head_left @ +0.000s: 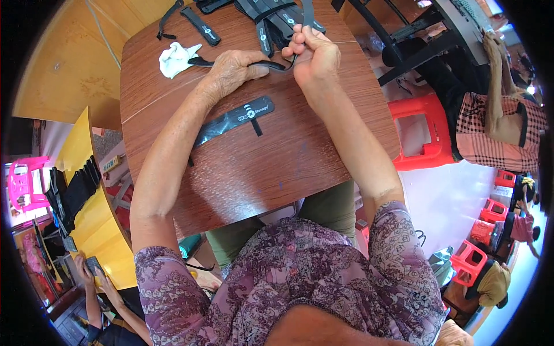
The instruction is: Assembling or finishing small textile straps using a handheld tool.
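Note:
At the far part of the brown wooden table (277,173), both my hands are on one narrow black strap (276,65). My left hand (234,72) presses it between thumb and fingers, and a tail of it sticks out to the left, reaching a crumpled white cloth (175,59). My right hand (317,55) is closed in a pinch on the strap's other part, with a dark grey band (308,12) rising above the fingertips. Nearer to me lies a flat black strap with white print (234,122), a short black tab sticking out from it.
Several printed black straps (277,23) are heaped at the table's far edge, with a single strap (201,26) to their left. A red plastic stool (424,135) stands on the right. Co-workers' hands (95,274) work at a yellow table (95,219) on the left.

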Tool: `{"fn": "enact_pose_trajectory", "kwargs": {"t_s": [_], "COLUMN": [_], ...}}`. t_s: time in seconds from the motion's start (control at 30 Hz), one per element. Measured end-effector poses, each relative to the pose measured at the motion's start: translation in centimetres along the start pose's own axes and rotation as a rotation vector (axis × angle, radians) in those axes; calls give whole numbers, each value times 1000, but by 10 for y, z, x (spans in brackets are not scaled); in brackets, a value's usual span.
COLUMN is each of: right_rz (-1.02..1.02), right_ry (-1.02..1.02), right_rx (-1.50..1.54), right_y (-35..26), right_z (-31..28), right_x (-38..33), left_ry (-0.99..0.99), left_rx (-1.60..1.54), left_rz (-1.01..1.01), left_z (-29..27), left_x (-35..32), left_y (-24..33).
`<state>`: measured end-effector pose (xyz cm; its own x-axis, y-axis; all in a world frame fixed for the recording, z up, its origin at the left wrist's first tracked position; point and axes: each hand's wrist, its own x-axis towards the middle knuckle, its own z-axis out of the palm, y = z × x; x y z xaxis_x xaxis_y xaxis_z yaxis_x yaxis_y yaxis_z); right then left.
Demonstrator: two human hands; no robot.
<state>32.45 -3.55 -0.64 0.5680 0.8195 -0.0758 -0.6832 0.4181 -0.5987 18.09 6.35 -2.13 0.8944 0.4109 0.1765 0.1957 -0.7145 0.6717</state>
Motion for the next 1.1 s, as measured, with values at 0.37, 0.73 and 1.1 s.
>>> {"fn": "enact_pose_trajectory", "kwargs": {"t_s": [0.37,0.73,1.1], "right_rz": [15,-18,-5], "right_ry": [28,37,42], "right_rx": [8,26,-43], "right_y": [9,0,4], "right_z": [4,-3,-2], "right_x": [-20,-6,0], "left_ry": [94,-54,25], "left_rx": [202,190,-513], "left_rz": [-211,-372,-236], "left_z": [2,-3,-1], "left_x": [16,18,15], "left_y": [-3,7,-5]}}
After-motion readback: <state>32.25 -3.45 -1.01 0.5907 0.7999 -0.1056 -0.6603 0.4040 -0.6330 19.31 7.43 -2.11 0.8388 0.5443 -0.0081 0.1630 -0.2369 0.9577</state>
